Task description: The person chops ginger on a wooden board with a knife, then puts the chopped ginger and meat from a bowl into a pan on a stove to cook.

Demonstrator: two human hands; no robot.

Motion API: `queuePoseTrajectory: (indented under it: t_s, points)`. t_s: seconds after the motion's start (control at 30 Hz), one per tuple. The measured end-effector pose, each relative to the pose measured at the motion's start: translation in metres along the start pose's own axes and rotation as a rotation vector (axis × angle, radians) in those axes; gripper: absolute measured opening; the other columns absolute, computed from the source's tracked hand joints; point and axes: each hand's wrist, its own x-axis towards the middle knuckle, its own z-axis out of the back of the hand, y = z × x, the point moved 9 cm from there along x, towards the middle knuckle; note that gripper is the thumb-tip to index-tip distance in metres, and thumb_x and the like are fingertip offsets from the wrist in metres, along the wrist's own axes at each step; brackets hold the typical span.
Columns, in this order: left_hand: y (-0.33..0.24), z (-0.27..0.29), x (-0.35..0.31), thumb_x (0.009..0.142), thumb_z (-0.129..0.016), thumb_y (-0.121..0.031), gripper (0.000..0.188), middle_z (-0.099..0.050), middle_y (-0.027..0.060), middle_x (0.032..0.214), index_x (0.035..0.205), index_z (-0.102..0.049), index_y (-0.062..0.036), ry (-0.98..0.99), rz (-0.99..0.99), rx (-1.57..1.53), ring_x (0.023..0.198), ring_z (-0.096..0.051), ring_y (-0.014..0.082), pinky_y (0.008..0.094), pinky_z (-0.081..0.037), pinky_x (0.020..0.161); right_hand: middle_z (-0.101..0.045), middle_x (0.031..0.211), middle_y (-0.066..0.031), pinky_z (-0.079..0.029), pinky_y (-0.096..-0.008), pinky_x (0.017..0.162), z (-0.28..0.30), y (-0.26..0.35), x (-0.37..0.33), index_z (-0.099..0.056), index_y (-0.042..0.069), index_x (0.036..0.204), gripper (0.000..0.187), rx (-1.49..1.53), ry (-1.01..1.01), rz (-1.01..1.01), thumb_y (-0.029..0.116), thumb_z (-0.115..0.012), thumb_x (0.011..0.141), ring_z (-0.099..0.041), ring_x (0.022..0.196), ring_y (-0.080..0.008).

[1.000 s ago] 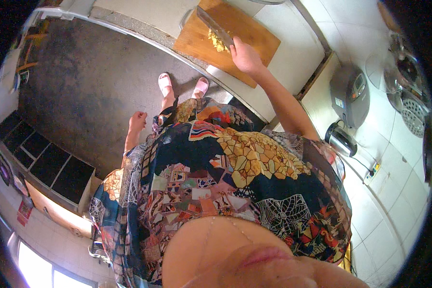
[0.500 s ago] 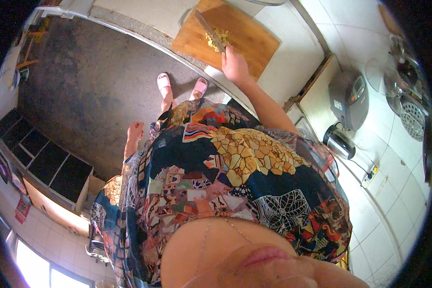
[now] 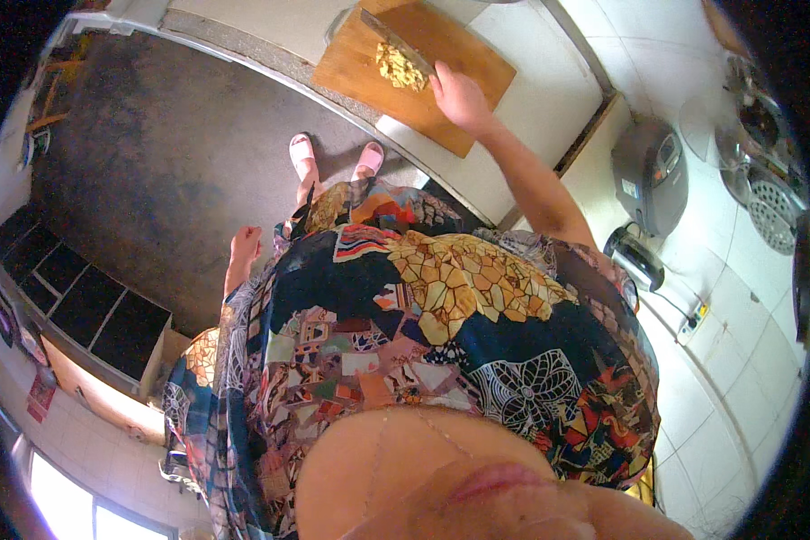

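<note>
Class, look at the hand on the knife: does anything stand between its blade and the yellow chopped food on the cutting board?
Nothing visible does. The right hand holds the knife, whose blade lies beside the chopped yellow food on the wooden cutting board.

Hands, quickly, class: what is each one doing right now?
Left hand: loosely curled at the person's side, holding nothing.
Right hand: closed on a dark-bladed kitchen knife.

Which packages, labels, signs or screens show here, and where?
Rice cooker: on the white counter to the person's right, rounded grey body with a small panel on its lid that may be a display; too small to tell.
Red and orange paper or poster: on the tiled wall at the lower left, small and rectangular.
No packages visible near the right hand or the cutting board.
</note>
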Motion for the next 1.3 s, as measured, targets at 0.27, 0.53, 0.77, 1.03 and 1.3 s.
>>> queuePoseTrajectory:
  t_s: [0.27,0.53,0.77,1.03,1.3]
  points:
    - [0.024,-0.005,-0.001,0.081,-0.06,-0.029,0.023,-0.051,0.0031,0.052,0.086,-0.058,-0.0067,0.023,0.015,-0.099,0.038,-0.047,0.0114,0.0261,-0.038,0.035,-0.059,0.077,-0.0249,-0.045,-0.0508,0.063,-0.003,0.012,-0.015,-0.049,0.001,0.102,0.026,0.066,-0.035,-0.065,0.024,-0.046,0.091,-0.058,0.073,-0.0416]
    - [0.02,-0.008,-0.001,0.081,-0.059,-0.029,0.024,-0.052,0.0035,0.053,0.085,-0.059,-0.0051,-0.008,0.042,-0.078,0.039,-0.048,0.0114,0.026,-0.039,0.036,-0.06,0.078,-0.0255,-0.045,-0.0511,0.063,-0.008,0.023,-0.011,-0.049,0.0,0.103,0.026,0.027,0.049,-0.107,0.023,-0.046,0.09,-0.058,0.073,-0.0418]
    - [0.02,-0.012,-0.004,0.081,-0.058,-0.028,0.025,-0.054,0.0038,0.054,0.09,-0.06,-0.0054,-0.003,0.089,-0.109,0.041,-0.05,0.012,0.0263,-0.041,0.038,-0.06,0.075,-0.0257,-0.046,-0.0497,0.063,0.002,0.025,0.002,-0.05,-0.001,0.106,0.03,0.05,0.055,-0.04,0.024,-0.046,0.09,-0.059,0.071,-0.0411]
    - [0.039,-0.026,-0.005,0.083,-0.059,-0.028,0.024,-0.053,0.0034,0.052,0.09,-0.06,-0.0053,0.036,0.077,-0.14,0.038,-0.048,0.0123,0.0268,-0.038,0.036,-0.061,0.076,-0.0242,-0.047,-0.05,0.062,0.02,0.02,-0.007,-0.05,0.002,0.104,0.028,0.132,-0.085,-0.079,0.026,-0.046,0.09,-0.059,0.071,-0.0412]
    - [0.023,-0.019,-0.013,0.083,-0.059,-0.027,0.023,-0.052,0.0036,0.052,0.089,-0.059,-0.0045,0.028,0.101,-0.028,0.038,-0.047,0.0118,0.0265,-0.037,0.034,-0.061,0.08,-0.0239,-0.046,-0.0491,0.063,0.005,0.001,0.003,-0.05,0.002,0.107,0.03,0.045,-0.062,-0.074,0.027,-0.045,0.091,-0.059,0.074,-0.0409]
